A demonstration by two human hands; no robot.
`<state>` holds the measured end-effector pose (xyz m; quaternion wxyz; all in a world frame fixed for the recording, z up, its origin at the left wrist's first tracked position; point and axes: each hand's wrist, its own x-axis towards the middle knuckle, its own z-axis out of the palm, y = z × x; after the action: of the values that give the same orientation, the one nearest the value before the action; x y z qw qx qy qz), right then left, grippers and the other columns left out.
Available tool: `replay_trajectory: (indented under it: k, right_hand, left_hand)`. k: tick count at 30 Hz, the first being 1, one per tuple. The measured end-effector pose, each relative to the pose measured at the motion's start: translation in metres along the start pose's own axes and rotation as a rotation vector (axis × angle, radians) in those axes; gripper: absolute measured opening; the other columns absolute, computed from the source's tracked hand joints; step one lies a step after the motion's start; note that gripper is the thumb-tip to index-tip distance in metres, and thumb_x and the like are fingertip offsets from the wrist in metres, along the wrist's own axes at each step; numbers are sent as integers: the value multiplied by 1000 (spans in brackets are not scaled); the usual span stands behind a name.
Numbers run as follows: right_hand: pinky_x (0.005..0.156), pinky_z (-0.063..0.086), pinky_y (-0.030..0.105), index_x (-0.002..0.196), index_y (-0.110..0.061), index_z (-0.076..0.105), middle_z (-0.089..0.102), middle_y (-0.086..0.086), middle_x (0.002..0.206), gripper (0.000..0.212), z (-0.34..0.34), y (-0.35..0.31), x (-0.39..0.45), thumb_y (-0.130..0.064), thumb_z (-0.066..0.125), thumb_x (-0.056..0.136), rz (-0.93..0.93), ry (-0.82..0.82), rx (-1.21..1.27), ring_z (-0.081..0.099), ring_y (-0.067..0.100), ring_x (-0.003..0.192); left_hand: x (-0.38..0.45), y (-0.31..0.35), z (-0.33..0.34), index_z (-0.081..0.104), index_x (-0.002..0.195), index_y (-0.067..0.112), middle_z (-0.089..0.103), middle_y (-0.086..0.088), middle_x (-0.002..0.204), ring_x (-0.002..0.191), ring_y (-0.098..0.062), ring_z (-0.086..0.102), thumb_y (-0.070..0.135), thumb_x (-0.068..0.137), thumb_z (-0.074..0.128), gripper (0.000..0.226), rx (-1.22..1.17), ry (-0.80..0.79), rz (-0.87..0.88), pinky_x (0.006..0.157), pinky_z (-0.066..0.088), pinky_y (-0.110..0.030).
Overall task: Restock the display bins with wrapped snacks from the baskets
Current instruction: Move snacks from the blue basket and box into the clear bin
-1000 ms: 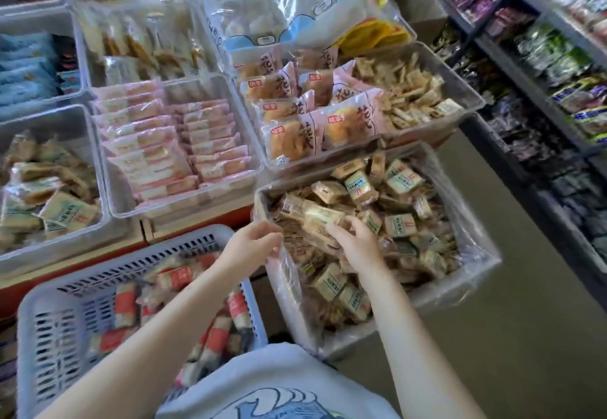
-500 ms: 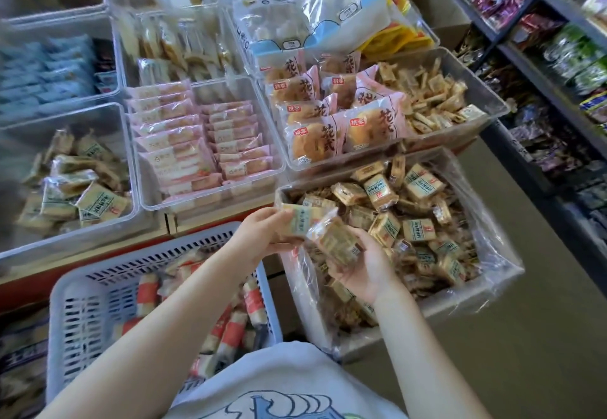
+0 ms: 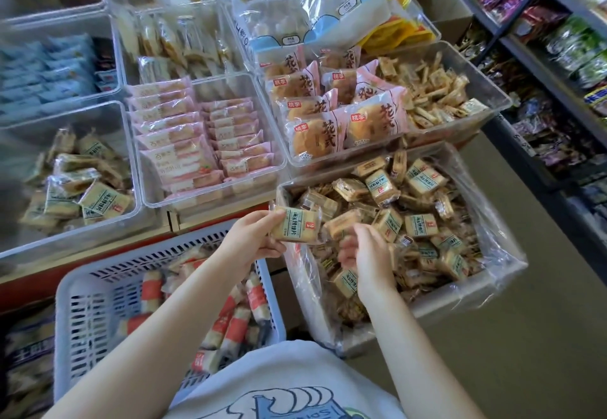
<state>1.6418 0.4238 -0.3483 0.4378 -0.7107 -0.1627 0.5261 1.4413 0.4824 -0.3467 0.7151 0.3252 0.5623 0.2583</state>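
Now the left hand (image 3: 253, 241) grips one wrapped snack (image 3: 295, 224); the right hand (image 3: 368, 254) pinches another (image 3: 341, 223) above the plastic-lined crate (image 3: 492, 274) full of them.

my arms are bare from the wrists up as far as the view shows; no sleeve reaches them. my left hand (image 3: 254, 241) and right hand (image 3: 369, 259) wear nothing: no gloves, rings, watch or bands. i have on a pale grey t-shirt (image 3: 289, 382) of soft, plain fabric. its chest carries a printed graphic (image 3: 295, 407) in blue with white curling shapes outlined dark, and a touch of green at the graphic's right edge. the print is cut off below.
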Motion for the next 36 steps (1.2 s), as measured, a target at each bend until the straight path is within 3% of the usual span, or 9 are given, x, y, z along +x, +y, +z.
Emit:
replay_trajectory:
  k: [4, 11, 17, 21, 24, 27, 29, 32, 36]
  right_hand:
    - [52, 44, 28, 119, -15, 65, 69, 6, 87, 38, 28, -14, -13, -46, 52, 102, -5, -471, -92, 62, 17, 63]
    - [62, 53, 31, 104, -12, 72, 75, 7, 90, 33, 94, -14, -12, -42, 58, 99, -97, -469, -217, 69, 17, 75]
    - [64, 52, 31, 101, -12, 69, 71, 10, 87, 25, 181, 5, -8, -25, 48, 105, -74, -484, -426, 65, 18, 66]
    - [75, 52, 40, 98, -15, 70, 71, 5, 84, 23, 212, 11, -19, -23, 49, 104, -95, -550, -501, 64, 19, 69]
    - [74, 52, 40, 98, -15, 69, 70, 6, 84, 22, 218, 14, -19, -20, 49, 104, -96, -518, -528, 63, 19, 68]
    - [67, 51, 32, 95, -15, 67, 69, 7, 84, 21, 208, 19, -12, -19, 48, 103, -128, -443, -562, 63, 17, 67]
    - [69, 49, 29, 93, -17, 66, 68, 3, 88, 17, 191, 19, -6, -20, 50, 101, -218, -340, -648, 63, 16, 74]
    - [82, 45, 31, 105, -17, 65, 60, 1, 105, 14, 148, 17, 9, -16, 56, 95, -456, -85, -880, 59, 21, 95]
    - [94, 47, 39, 126, -18, 59, 51, 7, 127, 36, 86, 17, 38, -15, 60, 90, -544, 143, -1203, 54, 28, 110]
  left_hand:
    - [-14, 10, -4, 66, 116, 11, 76, -13, 98, 66, -19, 66, 37, 96, 63, 33, 16, -49, 51, 65, 57, -27]
    - [-39, 7, -69, 69, 112, 12, 77, -11, 98, 75, -19, 67, 36, 91, 72, 32, 35, 92, -11, 71, 56, -33]
    - [-55, -4, -180, 65, 110, 8, 74, 1, 79, 60, -13, 67, 29, 94, 68, 27, -408, 529, 37, 61, 54, -29]
    - [-51, 4, -239, 65, 111, 15, 78, -3, 101, 82, -16, 75, 36, 98, 63, 26, -459, 616, 115, 72, 56, -31]
    - [-42, 10, -251, 64, 114, 16, 78, -6, 93, 82, -24, 76, 46, 99, 57, 35, -210, 583, 37, 79, 60, -40]
    - [-33, 3, -234, 67, 111, 12, 71, -4, 93, 85, -24, 67, 38, 99, 52, 32, 493, 722, 67, 66, 52, -35]
    - [-23, -8, -213, 63, 122, 12, 64, -7, 117, 110, -26, 57, 32, 95, 57, 34, 920, 770, 273, 76, 49, -36]
    - [-5, -22, -177, 27, 157, 17, 23, -12, 163, 151, -33, 15, 33, 92, 60, 74, 1241, 590, 339, 118, 26, -46]
    - [10, -37, -148, -12, 159, 18, -20, -10, 166, 151, -34, -23, 34, 95, 53, 92, 1391, 476, 146, 123, 10, -50]
